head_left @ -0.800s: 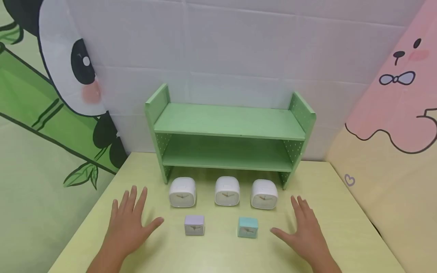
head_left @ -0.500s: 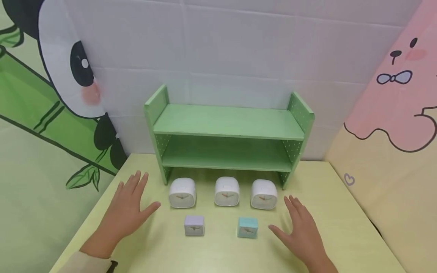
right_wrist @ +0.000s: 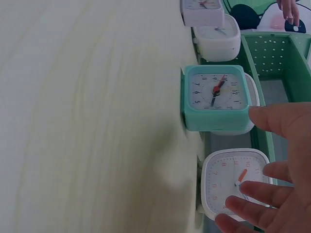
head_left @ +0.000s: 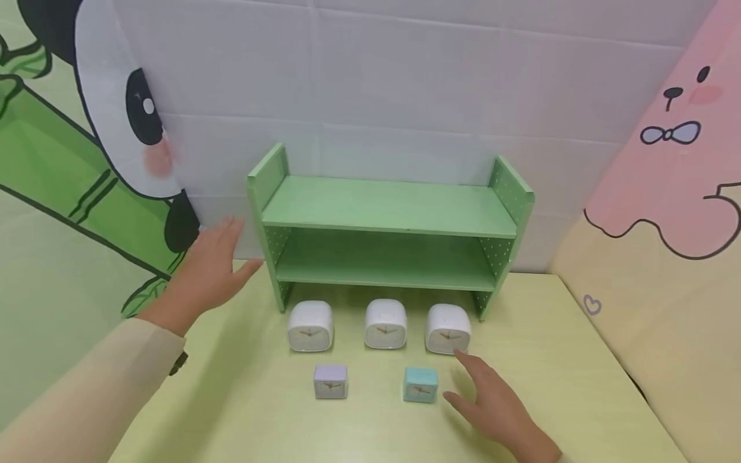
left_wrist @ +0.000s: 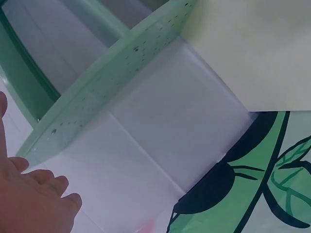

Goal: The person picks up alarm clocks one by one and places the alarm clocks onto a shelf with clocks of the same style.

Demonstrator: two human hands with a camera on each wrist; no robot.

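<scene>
My left hand (head_left: 208,270) is raised beside the left end of a green two-tier shelf (head_left: 388,206), holding nothing, thumb spread toward its side panel. In the left wrist view its fingertips show near that perforated panel (left_wrist: 112,82). Just right of a small teal alarm clock (head_left: 420,384), my right hand (head_left: 494,405) hovers with fingers extended and nothing in its grasp. The right wrist view has its thumb overlapping the teal clock's edge and its fingers over a white clock (right_wrist: 235,182). A small lilac clock (head_left: 330,381) stands to the left of the teal one.
Three rounded white clocks stand in a row before the shelf: left (head_left: 310,326), middle (head_left: 385,323) and right (head_left: 448,329). The pale yellow table (head_left: 370,431) backs onto a white cloth wall (head_left: 393,77). Printed panda and pink animal cloths flank it.
My left hand has risen forward from the table's left side to the shelf's left end, bringing the sleeve into view. My right hand has shifted slightly left toward the teal clock. The clocks stayed put.
</scene>
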